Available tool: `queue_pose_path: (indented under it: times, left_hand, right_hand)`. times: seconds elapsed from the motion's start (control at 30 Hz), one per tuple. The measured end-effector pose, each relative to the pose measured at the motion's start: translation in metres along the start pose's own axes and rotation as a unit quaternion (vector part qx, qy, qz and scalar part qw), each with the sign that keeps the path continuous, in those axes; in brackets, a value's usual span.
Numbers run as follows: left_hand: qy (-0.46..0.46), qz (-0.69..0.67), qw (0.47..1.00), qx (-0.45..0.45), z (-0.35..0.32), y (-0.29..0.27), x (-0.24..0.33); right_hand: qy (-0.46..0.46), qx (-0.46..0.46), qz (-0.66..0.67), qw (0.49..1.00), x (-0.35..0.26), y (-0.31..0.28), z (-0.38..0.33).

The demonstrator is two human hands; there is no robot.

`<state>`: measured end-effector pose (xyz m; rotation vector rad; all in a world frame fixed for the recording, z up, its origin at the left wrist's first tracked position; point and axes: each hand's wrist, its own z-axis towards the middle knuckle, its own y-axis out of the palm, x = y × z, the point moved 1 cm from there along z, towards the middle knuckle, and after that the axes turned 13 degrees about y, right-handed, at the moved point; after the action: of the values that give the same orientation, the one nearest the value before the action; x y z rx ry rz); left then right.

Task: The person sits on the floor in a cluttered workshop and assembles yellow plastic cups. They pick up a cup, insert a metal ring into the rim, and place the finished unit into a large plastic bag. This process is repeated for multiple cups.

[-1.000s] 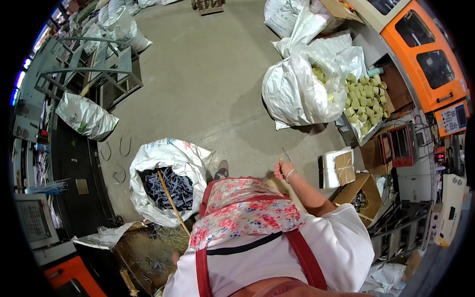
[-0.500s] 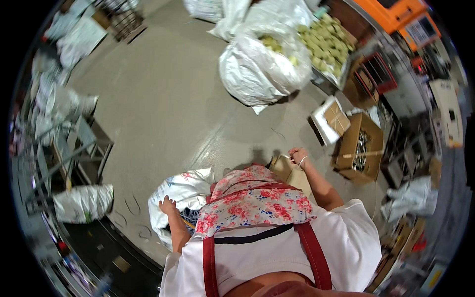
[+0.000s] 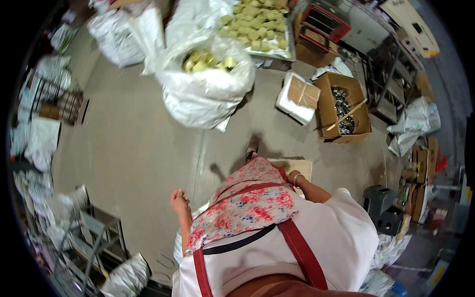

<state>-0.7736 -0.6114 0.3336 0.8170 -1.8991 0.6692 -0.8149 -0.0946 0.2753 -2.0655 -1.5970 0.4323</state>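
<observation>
Hands set apart on opposite sides of the floral apron (image 3: 255,200). Left hand (image 3: 180,200): raised above the floor (image 3: 143,128); fingers bent inward, loosely gathered; contact between fingertips too small to tell. Right hand (image 3: 293,178): low at the apron's right edge, next to a beige panel (image 3: 303,169); fingers partly hidden, grip or mere contact impossible to tell. Panel location: just ahead of the right forearm, partly covered by the apron. Farther ahead: open white sack (image 3: 208,101) containing yellow-green pieces (image 3: 200,65); right of it, white block (image 3: 287,102) beside an open carton (image 3: 354,139) of metal parts (image 3: 342,103), wooden stick (image 3: 346,115) laid across.
</observation>
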Motion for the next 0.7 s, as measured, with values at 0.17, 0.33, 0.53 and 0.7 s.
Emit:
queue_pose_path:
  times: [0.17, 0.33, 0.53, 0.7]
  left_hand:
    - [-0.026, 0.22, 0.971, -0.09, 0.022, 0.108, 0.021]
    - [0.087, 0.29, 0.914, -0.269, 0.035, 0.262, 0.069]
    - [0.012, 0.16, 0.94, -0.302, 0.062, 0.461, 0.117]
    - [-0.009, 0.243, 0.875, -0.419, 0.097, 0.608, 0.123]
  right_hand:
    - [-0.076, 0.089, -0.063, 0.991, -0.003, -0.093, 0.131]
    - [-0.083, 0.117, 0.249, 0.958, 0.015, -0.239, 0.125]
    - [-0.062, 0.108, 0.316, 0.94, 0.025, -0.293, 0.154]
    - [0.001, 0.064, 0.265, 0.962, 0.012, -0.354, 0.201]
